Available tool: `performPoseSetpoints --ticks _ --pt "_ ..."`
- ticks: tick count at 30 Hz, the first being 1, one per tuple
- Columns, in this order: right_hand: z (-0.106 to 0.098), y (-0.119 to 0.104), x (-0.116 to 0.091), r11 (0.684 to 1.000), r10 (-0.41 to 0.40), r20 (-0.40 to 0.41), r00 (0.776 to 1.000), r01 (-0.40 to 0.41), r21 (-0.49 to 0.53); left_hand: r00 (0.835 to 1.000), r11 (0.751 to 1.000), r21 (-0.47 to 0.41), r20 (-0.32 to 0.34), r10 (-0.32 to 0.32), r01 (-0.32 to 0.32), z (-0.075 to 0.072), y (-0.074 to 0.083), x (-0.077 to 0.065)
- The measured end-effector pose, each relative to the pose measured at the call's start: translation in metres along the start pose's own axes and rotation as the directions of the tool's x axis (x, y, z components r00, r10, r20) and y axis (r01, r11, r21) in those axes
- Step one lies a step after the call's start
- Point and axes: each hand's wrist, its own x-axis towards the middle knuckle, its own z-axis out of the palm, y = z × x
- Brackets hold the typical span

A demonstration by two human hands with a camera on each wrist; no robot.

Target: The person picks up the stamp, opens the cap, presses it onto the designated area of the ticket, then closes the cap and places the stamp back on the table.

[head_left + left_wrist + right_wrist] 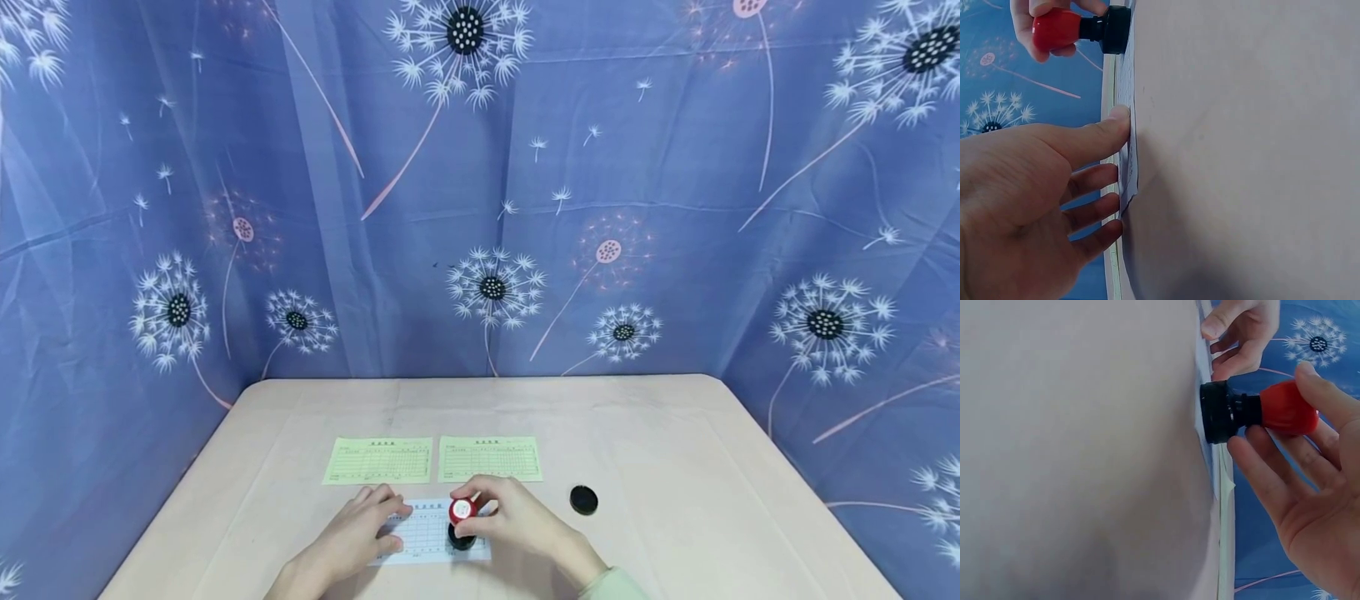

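My right hand [513, 518] grips the red knob of a stamp [1288, 407] with thumb and fingers. The stamp's round black base [1215, 412] stands upright on the right part of a blue printed slip [423, 533]. My left hand [354, 533] lies at the left end of that slip. Its thumb and fingertips [1121, 114] press the paper against the table, with the fingers spread and nothing gripped. In the left wrist view, the stamp [1060, 29] sits beyond my left thumb.
Two green printed slips, one at left [378, 461] and one at right [490, 459], lie side by side behind the blue slip. A round black cap [583, 500] rests to the right of my right hand. A blue dandelion-patterned curtain [480, 192] surrounds the pale table [660, 450].
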Motion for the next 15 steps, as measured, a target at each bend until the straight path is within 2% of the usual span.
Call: performPoseSetpoints --ticks 15 --pt "0.0014 -0.0001 0.0041 0.999 0.035 0.004 0.999 -0.035 0.0 1.0 1.0 0.001 0.013 -0.01 0.01 -0.0009 -0.0003 0.0007"
